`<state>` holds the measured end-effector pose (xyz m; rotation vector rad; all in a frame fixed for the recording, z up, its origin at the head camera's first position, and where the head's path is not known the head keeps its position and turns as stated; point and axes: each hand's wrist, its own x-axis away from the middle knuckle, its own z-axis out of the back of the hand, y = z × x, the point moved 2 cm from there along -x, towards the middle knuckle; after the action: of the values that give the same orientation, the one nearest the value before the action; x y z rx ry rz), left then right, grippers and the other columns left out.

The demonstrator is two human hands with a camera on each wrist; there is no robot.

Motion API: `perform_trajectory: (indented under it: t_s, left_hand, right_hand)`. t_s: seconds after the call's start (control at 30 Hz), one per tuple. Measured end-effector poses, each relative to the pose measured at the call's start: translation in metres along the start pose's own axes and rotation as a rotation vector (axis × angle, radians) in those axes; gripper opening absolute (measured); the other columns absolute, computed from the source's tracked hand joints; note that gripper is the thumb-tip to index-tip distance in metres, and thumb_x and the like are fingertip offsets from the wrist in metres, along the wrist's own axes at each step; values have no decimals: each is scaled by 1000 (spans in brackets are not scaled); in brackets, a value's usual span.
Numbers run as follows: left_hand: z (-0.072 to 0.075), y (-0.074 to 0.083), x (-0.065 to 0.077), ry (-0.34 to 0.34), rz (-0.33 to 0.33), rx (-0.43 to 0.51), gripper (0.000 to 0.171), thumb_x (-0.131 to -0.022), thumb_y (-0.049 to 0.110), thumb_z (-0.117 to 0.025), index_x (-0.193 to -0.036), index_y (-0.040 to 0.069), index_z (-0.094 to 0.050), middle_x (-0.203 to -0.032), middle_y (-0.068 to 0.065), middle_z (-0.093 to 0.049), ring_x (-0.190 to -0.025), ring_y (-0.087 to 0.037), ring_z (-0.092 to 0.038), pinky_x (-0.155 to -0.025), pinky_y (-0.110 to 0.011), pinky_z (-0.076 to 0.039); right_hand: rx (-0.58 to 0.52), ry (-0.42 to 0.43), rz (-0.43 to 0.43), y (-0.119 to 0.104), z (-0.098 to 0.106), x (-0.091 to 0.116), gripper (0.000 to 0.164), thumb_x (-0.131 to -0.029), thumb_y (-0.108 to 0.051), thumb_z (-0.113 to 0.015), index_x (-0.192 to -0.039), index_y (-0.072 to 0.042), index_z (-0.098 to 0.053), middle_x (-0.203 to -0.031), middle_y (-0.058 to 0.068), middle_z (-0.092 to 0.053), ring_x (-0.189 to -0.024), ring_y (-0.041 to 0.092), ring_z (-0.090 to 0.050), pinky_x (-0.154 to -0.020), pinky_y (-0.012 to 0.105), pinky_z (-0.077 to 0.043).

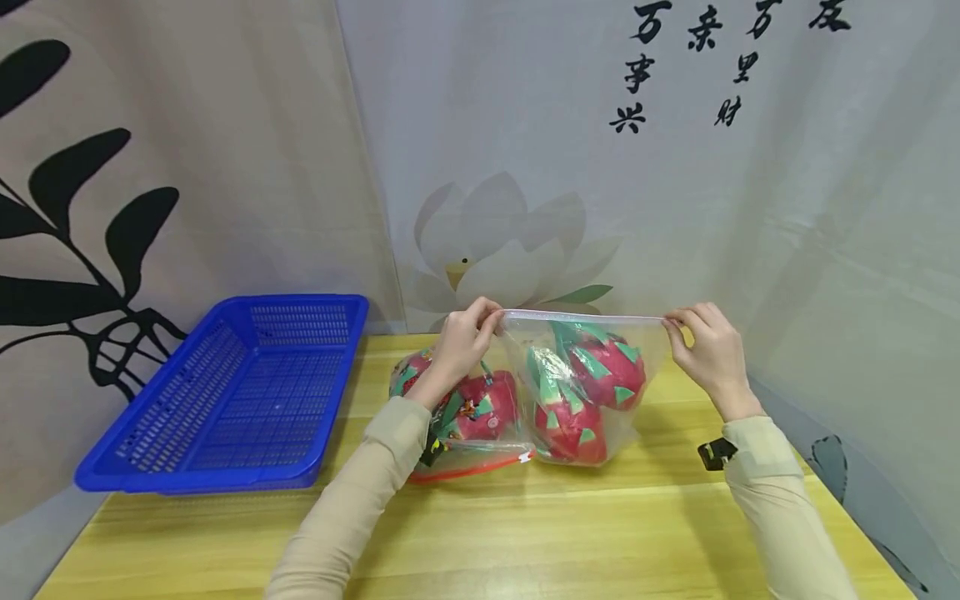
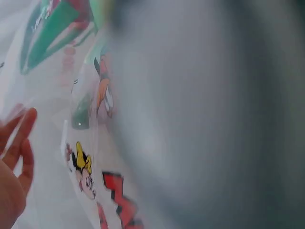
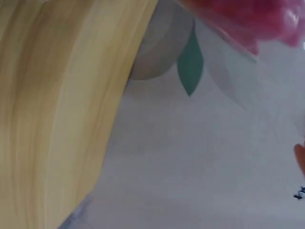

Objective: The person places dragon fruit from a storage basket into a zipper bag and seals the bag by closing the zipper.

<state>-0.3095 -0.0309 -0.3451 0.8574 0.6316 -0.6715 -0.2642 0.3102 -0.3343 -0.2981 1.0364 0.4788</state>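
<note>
A clear zip bag [image 1: 521, 350] holds two red dragon fruits [image 1: 606, 367] with green scales. In the head view my left hand [image 1: 467, 335] pinches the left end of its top edge. My right hand [image 1: 705, 348] pinches the right end, so the edge is stretched nearly straight between them. A second clear bag [image 1: 472, 458] with a red zip strip lies behind my left forearm, with dragon fruits [image 1: 491, 408] inside. The left wrist view shows my left hand [image 2: 14, 167] by clear plastic with cartoon prints; a blurred grey shape covers much of that view.
A blue plastic basket [image 1: 322, 400] with perforated sides stands at the left of the wooden table [image 1: 600, 533]. Behind the table hangs a pale curtain [image 1: 750, 208] with printed leaves, a lotus and black characters. A small black device [image 1: 716, 454] sits at my right wrist.
</note>
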Motion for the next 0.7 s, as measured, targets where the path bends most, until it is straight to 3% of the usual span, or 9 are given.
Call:
perform_trajectory:
  t_s: [0.17, 0.33, 0.43, 0.53, 0.7]
  left_hand:
    - [-10, -4, -5, -120, 180, -8, 25, -98, 17, -51, -118, 4, -58, -94, -11, -73, -80, -22, -70, -65, -28, -55]
    - [-15, -4, -3, -232, 294, -18, 46, -96, 17, -56, -138, 5, -43, -118, -14, -66, -99, -25, -68, -80, -34, -57]
    - [-16, -3, -1, -254, 316, -47, 52, -95, 16, -58, -142, 6, -38, -129, -15, -60, -105, -26, -67, -82, -36, -57]
    - [-15, -1, 1, -239, 307, -93, 49, -94, 14, -58, -140, 6, -42, -134, -14, -57, -109, -27, -64, -84, -40, -56]
    - [-9, 5, 4, -222, 263, -202, 39, -94, 15, -57, -132, 7, -52, -134, -12, -56, -109, -29, -62, -88, -42, -53]
  right_hand:
    - [51, -99, -111, 8, -20, 3, 6, -82, -4, -71, -86, 0, -69, -80, 14, -65, -77, 31, -58, -62, 45, -49]
    - [55, -213, -156, 12, -35, 2, 6, -84, -5, -69, -88, -1, -70, -83, 14, -66, -79, 32, -59, -63, 47, -50]
    - [57, -298, -180, 11, -41, 0, 10, -87, -7, -66, -95, -3, -70, -91, 14, -67, -85, 33, -60, -67, 50, -51]
    - [49, -362, -187, 3, -45, -6, 16, -89, -8, -62, -102, -4, -70, -99, 15, -68, -94, 36, -60, -75, 52, -51]
    - [20, -398, -166, -21, -53, -16, 19, -89, -10, -62, -106, -4, -69, -104, 16, -68, -101, 36, -60, -83, 51, -51]
